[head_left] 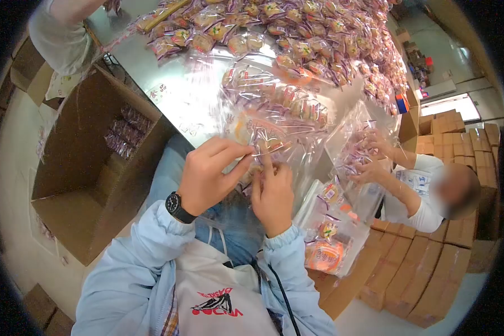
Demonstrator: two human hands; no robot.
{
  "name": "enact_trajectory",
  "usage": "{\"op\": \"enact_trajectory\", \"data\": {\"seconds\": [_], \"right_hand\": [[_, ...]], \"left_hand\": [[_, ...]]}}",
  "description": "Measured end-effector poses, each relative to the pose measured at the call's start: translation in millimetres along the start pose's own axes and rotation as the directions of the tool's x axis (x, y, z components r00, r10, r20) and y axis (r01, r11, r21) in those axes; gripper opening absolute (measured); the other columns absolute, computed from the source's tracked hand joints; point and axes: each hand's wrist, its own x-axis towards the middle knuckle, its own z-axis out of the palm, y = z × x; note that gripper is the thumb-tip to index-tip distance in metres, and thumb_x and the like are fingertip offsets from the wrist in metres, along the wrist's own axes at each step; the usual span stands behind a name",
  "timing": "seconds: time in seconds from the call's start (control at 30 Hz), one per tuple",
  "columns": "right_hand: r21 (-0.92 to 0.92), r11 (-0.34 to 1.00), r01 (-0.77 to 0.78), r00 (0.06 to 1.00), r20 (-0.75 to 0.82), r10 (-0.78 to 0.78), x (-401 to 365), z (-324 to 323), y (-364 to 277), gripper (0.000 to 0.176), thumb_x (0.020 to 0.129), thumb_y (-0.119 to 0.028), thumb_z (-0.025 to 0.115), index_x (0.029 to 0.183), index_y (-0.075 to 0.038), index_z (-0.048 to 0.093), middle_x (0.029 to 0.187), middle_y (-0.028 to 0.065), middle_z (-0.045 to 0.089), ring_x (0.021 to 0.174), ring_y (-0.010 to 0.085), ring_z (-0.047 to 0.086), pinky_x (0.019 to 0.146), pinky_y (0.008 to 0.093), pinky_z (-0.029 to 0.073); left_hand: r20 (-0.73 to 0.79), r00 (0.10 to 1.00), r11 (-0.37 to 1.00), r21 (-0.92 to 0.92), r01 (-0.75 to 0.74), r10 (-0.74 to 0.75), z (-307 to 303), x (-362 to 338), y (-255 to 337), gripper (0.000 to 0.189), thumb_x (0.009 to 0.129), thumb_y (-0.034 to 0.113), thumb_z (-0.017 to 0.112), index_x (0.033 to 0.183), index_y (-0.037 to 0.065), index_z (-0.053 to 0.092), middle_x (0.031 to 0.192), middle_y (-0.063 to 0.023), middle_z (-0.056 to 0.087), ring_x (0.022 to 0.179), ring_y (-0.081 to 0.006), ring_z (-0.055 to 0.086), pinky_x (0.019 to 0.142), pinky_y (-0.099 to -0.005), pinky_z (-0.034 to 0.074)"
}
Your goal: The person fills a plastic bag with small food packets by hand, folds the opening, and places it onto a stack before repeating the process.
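A clear plastic bag (311,134) packed with rows of small wrapped snacks (302,106) lies across the table's near edge, its mouth toward me. My left hand (215,171), with a black watch at the wrist, pinches the bag's near edge between thumb and fingers. Close beside it, my right hand (273,193) grips the film at the same end, its index finger stretched along the plastic over a wrapped snack (266,140). What lies under the right fingertips is partly hidden by the film's glare.
Loose wrapped snacks (319,28) are heaped over the metal table (151,61). An open carton (75,196) at left holds several packs. At right, a co-worker's hands (372,157) handle another bag. Printed bags (325,255) lie near my right arm, beside stacked cartons (414,269).
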Motion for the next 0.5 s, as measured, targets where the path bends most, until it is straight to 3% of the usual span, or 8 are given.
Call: {"op": "enact_trajectory", "data": {"seconds": [0.1,0.2,0.3,0.33,0.5], "right_hand": [[-0.076,0.99,-0.115,0.988,0.091,0.122,14,2,12,0.054,0.095,-0.017,0.063,0.149,-0.013,0.055,0.118,0.0288,0.056,0.117,0.0474,0.054,0.091,0.0523,0.051],[-0.211,0.975,-0.07,0.997,-0.05,0.061,19,8,36,0.052,0.094,-0.018,0.065,0.145,-0.012,0.058,0.134,0.034,0.052,0.129,0.0516,0.048,0.095,0.0538,0.051],[-0.293,0.949,0.113,0.989,-0.058,-0.136,23,9,62,0.049,0.093,-0.02,0.066,0.141,-0.012,0.062,0.149,0.0361,0.044,0.137,0.0544,0.042,0.1,0.056,0.049],[-0.329,0.941,0.073,0.997,0.005,-0.075,23,11,68,0.045,0.091,-0.021,0.069,0.135,-0.011,0.066,0.156,0.0345,0.039,0.139,0.0536,0.042,0.104,0.0579,0.046],[-0.223,0.971,-0.084,0.993,-0.096,0.064,32,12,80,0.051,0.09,-0.027,0.072,0.136,-0.006,0.063,0.155,0.031,0.043,0.138,0.0496,0.045,0.107,0.0592,0.043]], "left_hand": [[-0.002,1.0,1.0,0.004,-0.006,0.006,-1,-2,-1,0.018,0.081,0.001,0.082,0.098,0.004,0.078,0.091,-0.01,0.076,0.08,-0.0247,0.071,0.069,-0.0337,0.055],[0.013,1.0,1.0,0.011,-0.004,0.004,-4,-3,-2,0.019,0.081,0.001,0.082,0.098,0.004,0.078,0.091,-0.0101,0.076,0.08,-0.0248,0.071,0.069,-0.0339,0.055],[0.023,1.0,1.0,-0.008,-0.014,0.014,-3,-3,-4,0.02,0.081,0.002,0.082,0.099,0.004,0.078,0.092,-0.0104,0.076,0.08,-0.0252,0.071,0.069,-0.0338,0.055],[0.025,0.999,1.0,-0.016,-0.02,0.02,-3,-4,-5,0.02,0.081,0.002,0.082,0.1,0.004,0.078,0.092,-0.0105,0.076,0.08,-0.0254,0.071,0.069,-0.0338,0.055],[0.182,0.983,0.998,-0.06,-0.024,0.035,-20,3,-2,0.024,0.081,0.006,0.083,0.104,0.004,0.077,0.098,-0.0114,0.075,0.086,-0.0263,0.071,0.073,-0.0345,0.055]]}}
